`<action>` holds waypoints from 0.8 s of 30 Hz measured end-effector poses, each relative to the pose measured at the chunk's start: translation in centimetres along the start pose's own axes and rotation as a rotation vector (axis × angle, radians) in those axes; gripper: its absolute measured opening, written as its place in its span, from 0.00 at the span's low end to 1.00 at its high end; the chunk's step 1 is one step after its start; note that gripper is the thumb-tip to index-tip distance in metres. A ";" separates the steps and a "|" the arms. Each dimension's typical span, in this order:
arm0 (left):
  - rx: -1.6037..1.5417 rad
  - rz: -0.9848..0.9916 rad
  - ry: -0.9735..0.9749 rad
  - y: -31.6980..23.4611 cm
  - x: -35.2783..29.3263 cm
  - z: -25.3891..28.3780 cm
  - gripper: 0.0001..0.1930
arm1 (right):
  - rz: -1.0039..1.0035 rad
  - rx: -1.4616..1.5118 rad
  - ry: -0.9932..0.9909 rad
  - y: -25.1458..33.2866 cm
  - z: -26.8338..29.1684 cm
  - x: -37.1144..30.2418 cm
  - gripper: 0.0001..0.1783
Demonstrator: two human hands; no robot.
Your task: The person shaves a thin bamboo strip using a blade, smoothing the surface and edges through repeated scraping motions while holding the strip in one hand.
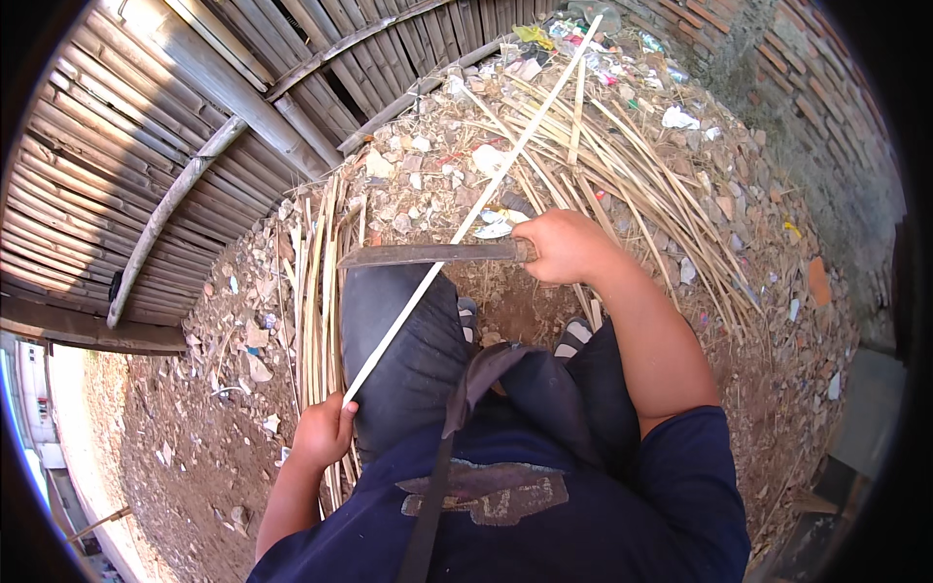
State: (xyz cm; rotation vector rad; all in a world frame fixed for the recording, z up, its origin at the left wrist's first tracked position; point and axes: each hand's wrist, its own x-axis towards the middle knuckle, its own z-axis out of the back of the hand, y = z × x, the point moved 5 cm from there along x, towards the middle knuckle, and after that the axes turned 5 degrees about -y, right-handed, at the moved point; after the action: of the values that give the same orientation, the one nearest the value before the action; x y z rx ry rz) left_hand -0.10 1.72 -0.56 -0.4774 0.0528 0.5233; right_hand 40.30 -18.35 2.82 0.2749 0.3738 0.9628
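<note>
Left hand [323, 431], lower left, fingers clenched round the near end of a pale bamboo strip [476, 209] that ran diagonally to the upper centre. Right hand [567, 246], centre, gripped a knife [428, 255], blade lying across the strip above the knee. Bamboo slats [316, 291] lay on the ground, left.

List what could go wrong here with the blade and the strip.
1. The blade lies across the strip right over the knee; a slip might cut the leg.
2. The left hand grips the strip's end in line with the blade; if the strip jerks, splinters or the edge could hurt the fingers.
3. The right hand holds the blade above loose strips and rubble, so footing looks unsteady.
</note>
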 end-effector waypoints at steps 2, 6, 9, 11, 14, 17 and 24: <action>0.039 0.020 -0.019 0.9 -0.5 -0.5 0.17 | 0.066 0.072 0.077 0.7 -0.6 -0.1 0.25; 0.154 0.006 -0.084 1.0 -0.2 -0.6 0.17 | -0.074 0.127 -0.035 -3.6 -0.9 1.1 0.30; 0.145 0.035 -0.043 0.8 -0.2 -0.1 0.17 | -0.048 0.066 -0.054 -2.0 -1.0 0.7 0.27; 0.146 0.018 -0.046 1.3 -0.1 -0.2 0.17 | -0.030 0.027 -0.010 0.6 0.2 -0.2 0.23; 0.141 -0.007 -0.031 2.7 -0.1 -1.1 0.17 | -0.104 0.222 -0.053 -3.0 -1.2 1.5 0.24; 0.136 0.018 -0.056 2.6 0.9 -0.8 0.16 | -0.139 0.178 -0.028 -4.2 -2.4 1.7 0.27; 0.104 0.009 -0.049 2.7 0.5 -0.7 0.16 | -0.055 0.086 -0.048 2.0 0.3 -0.1 0.26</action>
State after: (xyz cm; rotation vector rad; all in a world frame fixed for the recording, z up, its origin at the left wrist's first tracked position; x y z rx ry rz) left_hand -1.00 3.67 -2.46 -0.3628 0.0348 0.5382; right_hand 38.86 -17.37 3.90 0.3635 0.3772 0.8859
